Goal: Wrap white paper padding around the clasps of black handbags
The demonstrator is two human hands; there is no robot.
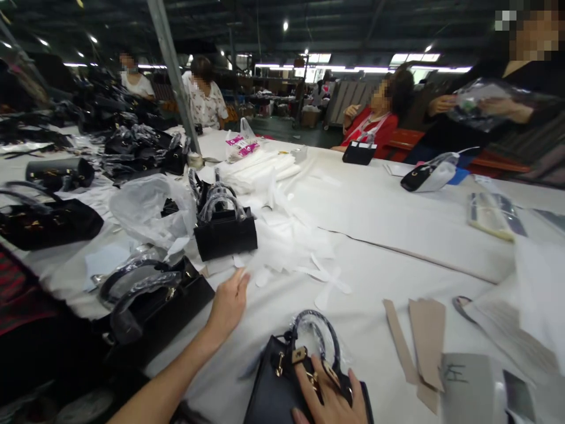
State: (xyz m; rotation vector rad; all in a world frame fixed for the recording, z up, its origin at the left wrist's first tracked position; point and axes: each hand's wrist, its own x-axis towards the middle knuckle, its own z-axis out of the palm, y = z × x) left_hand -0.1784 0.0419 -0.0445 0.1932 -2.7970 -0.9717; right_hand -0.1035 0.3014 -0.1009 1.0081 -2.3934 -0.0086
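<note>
A black handbag [269, 383] with gold clasp hardware and clear film on its handles is at the near edge of the table. My right hand [331, 394] lies over its front, fingers spread across the hardware. My left hand [229, 300] stretches forward over the table, its fingers curled together beside loose white sheet scraps [286, 241]. Whatever is between those fingers, if anything, is hidden. Just beyond it stands a small black handbag [226, 238] with wrapped handles. A larger black bag [189, 300] lies left of my left forearm.
Several more black bags [53, 221] crowd the left side around a crumpled clear plastic bag [152, 209]. Brown card pieces [428, 335] and a grey marked sheet [465, 383] lie at right. A metal post [174, 70] rises beyond. Several people are around the table; one handles clear plastic.
</note>
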